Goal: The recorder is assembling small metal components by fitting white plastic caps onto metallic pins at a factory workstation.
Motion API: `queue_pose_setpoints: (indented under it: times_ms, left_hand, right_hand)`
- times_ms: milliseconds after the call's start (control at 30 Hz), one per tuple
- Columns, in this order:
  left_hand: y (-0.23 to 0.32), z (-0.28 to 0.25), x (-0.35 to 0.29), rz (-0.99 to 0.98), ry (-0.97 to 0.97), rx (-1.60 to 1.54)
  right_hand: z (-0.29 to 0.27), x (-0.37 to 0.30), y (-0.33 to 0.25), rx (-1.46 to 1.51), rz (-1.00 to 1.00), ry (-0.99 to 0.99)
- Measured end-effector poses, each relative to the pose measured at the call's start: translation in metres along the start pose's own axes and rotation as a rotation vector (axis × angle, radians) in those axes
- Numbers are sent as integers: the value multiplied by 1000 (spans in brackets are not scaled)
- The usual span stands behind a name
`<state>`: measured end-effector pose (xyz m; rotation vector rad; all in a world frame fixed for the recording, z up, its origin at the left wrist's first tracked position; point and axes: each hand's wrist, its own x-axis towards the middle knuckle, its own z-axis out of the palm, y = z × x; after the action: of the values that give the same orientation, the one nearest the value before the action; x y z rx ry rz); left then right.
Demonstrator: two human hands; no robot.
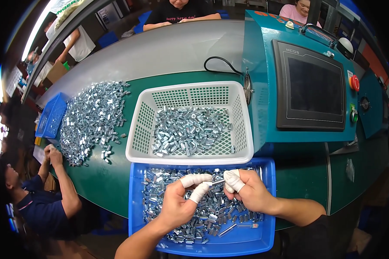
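Over the blue tray (269, 207), my left hand (177, 205) and my right hand (257, 192) meet fingertip to fingertip, with white finger cots on thumbs and fingers. My left hand pinches a small bright metal piece (209, 184), mostly covered by the fingertips. From it a thin metal rod (219, 182) runs to my right hand, pinched between thumb and finger. Whether the rod sits inside the piece I cannot tell. Below my hands, many shiny hexagonal metal spacers (190, 233) lie loose in the tray, with a clear tube (227, 230) near its front right.
Behind the tray stands a white mesh basket (190, 160) of similar spacers. A large spacer heap (95, 116) and small blue bin (52, 115) are at left. A teal machine (259, 86) with a screen (315, 86) stands right. A co-worker's hands (52, 154) are at far left; others sit behind.
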<state>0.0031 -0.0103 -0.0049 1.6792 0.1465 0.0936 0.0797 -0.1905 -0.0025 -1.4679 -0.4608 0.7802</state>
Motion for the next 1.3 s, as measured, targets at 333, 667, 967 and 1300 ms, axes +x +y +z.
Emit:
queue_pose_setpoints:
  times_ms: [333,667,967,1300]
  left_hand:
    - [4,10,-4,-193,-27,-398]
    - [-8,9,-5,323,-86,120]
    - [15,6,0,317,4,259]
    - [5,8,-5,138,-51,216]
  right_hand:
    - [6,-4,6,-179,-222,96]
    - [1,-3,-5,-59,-8,-89]
    - [7,-5,-2,-26,-44,-26]
    - [8,-5,7,-76,-144,18]
